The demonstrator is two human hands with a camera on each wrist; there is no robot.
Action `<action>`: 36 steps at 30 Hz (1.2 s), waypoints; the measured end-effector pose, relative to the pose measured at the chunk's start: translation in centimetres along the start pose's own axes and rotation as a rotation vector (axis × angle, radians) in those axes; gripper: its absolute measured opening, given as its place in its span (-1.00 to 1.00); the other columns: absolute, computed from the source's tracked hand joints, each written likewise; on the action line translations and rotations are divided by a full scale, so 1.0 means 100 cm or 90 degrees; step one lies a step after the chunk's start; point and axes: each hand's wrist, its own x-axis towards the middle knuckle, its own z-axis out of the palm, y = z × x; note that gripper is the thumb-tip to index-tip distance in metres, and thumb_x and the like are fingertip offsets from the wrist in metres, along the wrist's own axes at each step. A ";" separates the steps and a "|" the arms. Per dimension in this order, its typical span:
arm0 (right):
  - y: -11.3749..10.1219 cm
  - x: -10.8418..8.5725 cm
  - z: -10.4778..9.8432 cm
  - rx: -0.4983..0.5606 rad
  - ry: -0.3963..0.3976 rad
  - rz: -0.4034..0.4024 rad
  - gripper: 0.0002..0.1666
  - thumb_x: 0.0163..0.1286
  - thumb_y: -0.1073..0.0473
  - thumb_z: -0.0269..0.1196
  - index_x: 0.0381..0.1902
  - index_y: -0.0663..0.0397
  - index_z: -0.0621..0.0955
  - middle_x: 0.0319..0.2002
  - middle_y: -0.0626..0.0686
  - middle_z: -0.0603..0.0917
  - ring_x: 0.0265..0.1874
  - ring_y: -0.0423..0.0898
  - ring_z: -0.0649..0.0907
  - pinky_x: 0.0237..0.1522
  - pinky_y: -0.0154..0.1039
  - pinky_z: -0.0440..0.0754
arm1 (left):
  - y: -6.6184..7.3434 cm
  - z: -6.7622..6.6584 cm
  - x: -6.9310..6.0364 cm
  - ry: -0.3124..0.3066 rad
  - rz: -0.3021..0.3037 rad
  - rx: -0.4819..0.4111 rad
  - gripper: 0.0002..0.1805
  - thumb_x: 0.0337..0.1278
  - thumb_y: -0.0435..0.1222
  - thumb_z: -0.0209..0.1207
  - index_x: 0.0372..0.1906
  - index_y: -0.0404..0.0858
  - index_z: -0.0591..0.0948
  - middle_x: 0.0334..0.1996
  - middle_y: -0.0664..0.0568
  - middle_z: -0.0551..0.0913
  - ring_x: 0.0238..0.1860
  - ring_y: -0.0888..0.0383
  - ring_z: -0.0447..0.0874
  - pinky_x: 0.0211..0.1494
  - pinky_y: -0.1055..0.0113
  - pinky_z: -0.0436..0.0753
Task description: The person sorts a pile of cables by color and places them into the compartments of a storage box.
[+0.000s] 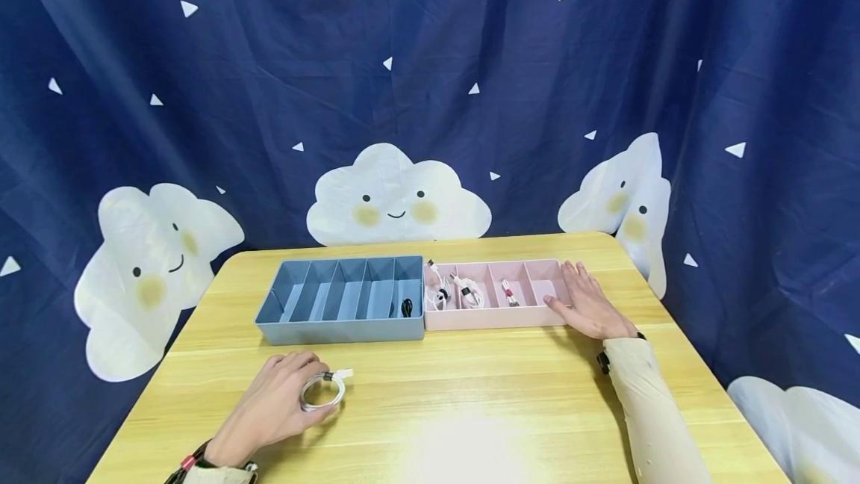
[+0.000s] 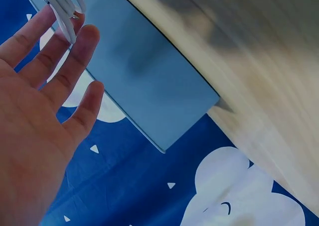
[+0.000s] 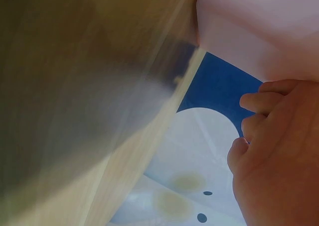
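My left hand [image 1: 275, 405] pinches a coiled white cable [image 1: 345, 374] between thumb and fingers, above the table in front of the blue divided box [image 1: 343, 332]. In the left wrist view the cable [image 2: 62, 9] loops at the fingertips, partly cut off by the frame. My right hand [image 1: 591, 306] rests against the right end of the pink divided box [image 1: 490, 318], fingers extended along its end and thumb over the front rim. The right wrist view shows that hand [image 3: 279, 151] touching the pink wall.
Both boxes stand side by side on the wooden table [image 1: 403, 409]. A black cable [image 1: 407, 308] lies in the blue box's rightmost compartment. White cables [image 1: 472, 296] lie in the pink box's three left compartments. Behind the table hangs a dark blue curtain [image 1: 430, 110] with clouds.
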 end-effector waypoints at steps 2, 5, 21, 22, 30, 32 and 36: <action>0.000 0.000 0.000 0.001 0.001 -0.002 0.11 0.56 -0.28 -0.02 0.61 0.47 -0.09 0.63 0.48 -0.10 0.64 0.44 -0.14 0.60 0.38 -0.19 | 0.001 -0.001 0.002 0.000 -0.001 0.001 -0.49 -0.19 0.21 0.50 -0.17 0.02 0.71 -0.20 0.30 0.61 -0.10 0.26 0.59 0.01 0.14 0.51; -0.001 0.000 0.000 0.003 0.003 -0.003 0.11 0.56 -0.28 -0.02 0.61 0.48 -0.08 0.63 0.48 -0.10 0.63 0.45 -0.14 0.59 0.39 -0.18 | 0.003 -0.002 0.006 -0.002 0.003 0.000 -0.50 -0.17 0.21 0.49 -0.16 0.02 0.71 -0.19 0.28 0.62 -0.08 0.24 0.61 0.01 0.13 0.52; -0.002 0.000 0.000 0.008 0.006 0.001 0.12 0.54 -0.30 0.00 0.61 0.46 -0.06 0.63 0.47 -0.08 0.63 0.45 -0.12 0.58 0.41 -0.15 | 0.010 -0.005 0.026 0.020 0.039 -0.002 -0.49 -0.16 0.20 0.50 -0.15 -0.01 0.72 -0.19 0.25 0.63 -0.15 0.25 0.57 0.02 0.14 0.52; -0.002 0.000 0.000 0.009 0.004 0.003 0.12 0.54 -0.30 0.00 0.61 0.46 -0.07 0.63 0.47 -0.09 0.63 0.44 -0.13 0.59 0.40 -0.16 | 0.011 -0.005 0.027 0.020 0.039 -0.003 -0.49 -0.16 0.20 0.50 -0.15 -0.02 0.72 -0.19 0.25 0.63 -0.15 0.25 0.58 0.02 0.13 0.53; 0.001 0.001 0.000 0.006 -0.002 0.008 0.12 0.55 -0.30 -0.01 0.62 0.45 -0.10 0.63 0.46 -0.12 0.64 0.44 -0.14 0.59 0.40 -0.18 | 0.014 -0.006 0.036 0.018 0.048 -0.004 -0.45 -0.15 0.22 0.49 -0.11 -0.04 0.73 -0.17 0.20 0.66 -0.12 0.21 0.61 0.03 0.12 0.55; 0.001 0.000 0.000 0.008 -0.002 0.009 0.12 0.55 -0.30 0.00 0.62 0.45 -0.09 0.63 0.46 -0.11 0.64 0.44 -0.15 0.59 0.40 -0.18 | 0.015 -0.006 0.038 0.018 0.052 -0.002 -0.44 -0.15 0.22 0.49 -0.10 -0.04 0.74 -0.16 0.19 0.66 -0.12 0.20 0.61 0.02 0.12 0.54; 0.001 0.000 0.001 0.011 -0.001 0.009 0.12 0.55 -0.30 0.00 0.62 0.45 -0.09 0.63 0.46 -0.11 0.64 0.44 -0.15 0.59 0.40 -0.18 | 0.017 -0.006 0.042 0.023 0.059 0.003 -0.45 -0.14 0.21 0.48 -0.10 -0.04 0.73 -0.15 0.19 0.66 -0.13 0.20 0.61 0.01 0.13 0.54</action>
